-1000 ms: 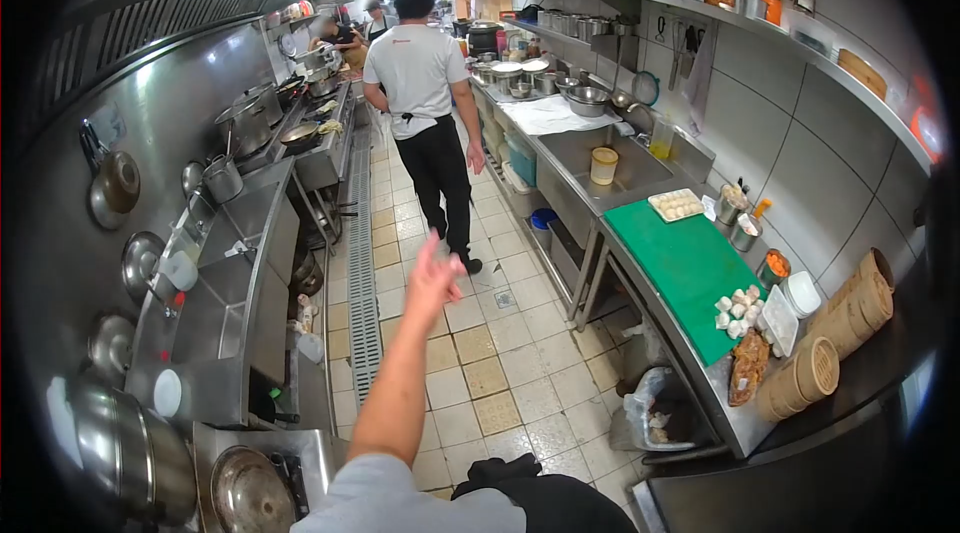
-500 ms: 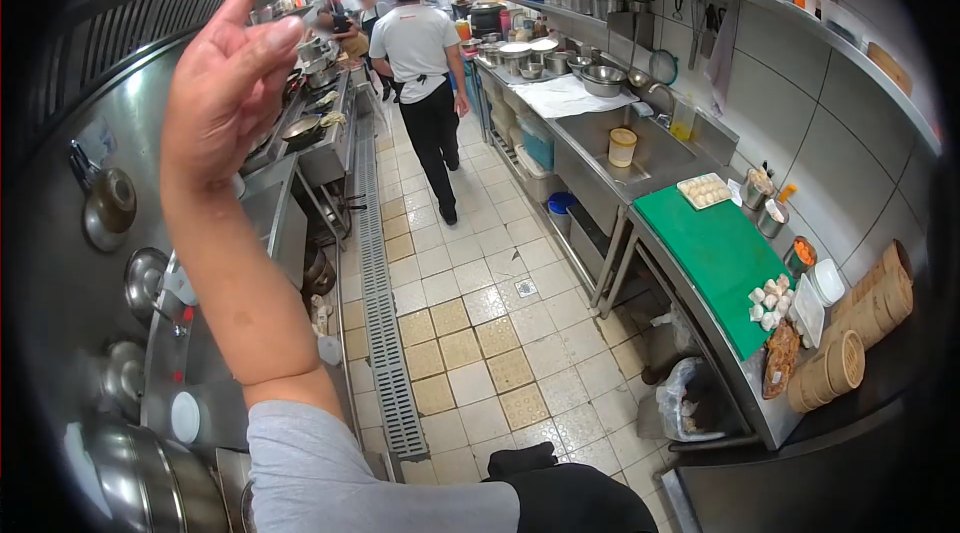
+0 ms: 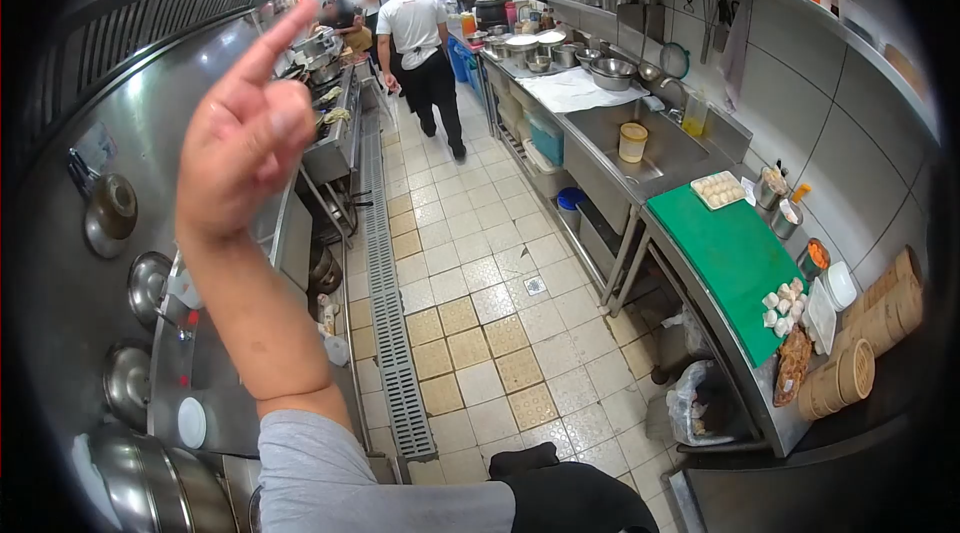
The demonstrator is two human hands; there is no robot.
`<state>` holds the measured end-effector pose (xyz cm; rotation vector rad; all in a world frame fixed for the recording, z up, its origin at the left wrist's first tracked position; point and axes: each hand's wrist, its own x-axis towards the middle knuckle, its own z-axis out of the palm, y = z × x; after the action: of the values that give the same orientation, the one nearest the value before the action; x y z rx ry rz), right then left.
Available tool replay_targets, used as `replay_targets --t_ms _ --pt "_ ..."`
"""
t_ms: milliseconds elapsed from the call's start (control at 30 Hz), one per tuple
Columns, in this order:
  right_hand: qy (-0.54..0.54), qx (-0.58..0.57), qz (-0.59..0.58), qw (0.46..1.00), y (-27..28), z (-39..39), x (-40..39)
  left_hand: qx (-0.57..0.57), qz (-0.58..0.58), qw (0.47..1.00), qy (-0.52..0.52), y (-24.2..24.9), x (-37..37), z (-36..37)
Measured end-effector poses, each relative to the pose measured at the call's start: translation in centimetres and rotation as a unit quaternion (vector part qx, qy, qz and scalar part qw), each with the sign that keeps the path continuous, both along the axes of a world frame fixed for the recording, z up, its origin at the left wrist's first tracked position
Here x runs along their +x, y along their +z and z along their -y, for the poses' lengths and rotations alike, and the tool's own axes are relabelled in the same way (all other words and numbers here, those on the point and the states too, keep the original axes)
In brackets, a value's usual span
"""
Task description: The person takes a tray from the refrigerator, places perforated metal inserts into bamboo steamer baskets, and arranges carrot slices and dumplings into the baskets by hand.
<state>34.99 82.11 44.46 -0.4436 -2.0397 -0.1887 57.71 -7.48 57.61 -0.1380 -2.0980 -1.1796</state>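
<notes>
My left hand (image 3: 245, 148) is raised in the air at the left, with the bare forearm upright below it. The index finger stretches forward and up, apart from the thumb and the other fingers, which are bent. Nothing is held in it. In the picture it overlaps the stove line (image 3: 335, 148) and the steel wall, touching neither as far as I can see. My right hand is out of view.
A person (image 3: 412, 43) in a white shirt is in the aisle ahead. On the right are a sink (image 3: 665, 173), a green cutting board (image 3: 710, 253) with white pieces on it, and bamboo steamers (image 3: 850, 373). A floor drain grate (image 3: 385, 303) runs along the left. Pans (image 3: 110, 208) hang on the left wall.
My left hand has shifted slightly right and down, its index finger still extended. The person in the white shirt has moved farther along the aisle. The view has turned a little.
</notes>
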Motion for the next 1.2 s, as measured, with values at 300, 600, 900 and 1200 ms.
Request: replay_targets --t_ms 300,600,900,1200 --pt "0.219 0.117 -0.220 0.943 -0.6 9.5 5.2 0.094 0.312 0.927 -0.186 -14.7 -17.4 0.3" --pt "0.411 -0.425 0.050 0.805 -17.4 23.6 -15.9 0.096 0.610 0.778 0.117 -56.3 -18.1 1.9" --pt "0.650 -0.392 0.357 0.545 -19.2 60.5 -26.6 0.586 0.533 0.530 0.302 -59.2 -0.4 3.2" --pt "0.670 -0.287 0.490 0.479 -22.5 77.9 -30.6 0.445 0.386 0.765 0.260 -43.4 -22.3 24.1"
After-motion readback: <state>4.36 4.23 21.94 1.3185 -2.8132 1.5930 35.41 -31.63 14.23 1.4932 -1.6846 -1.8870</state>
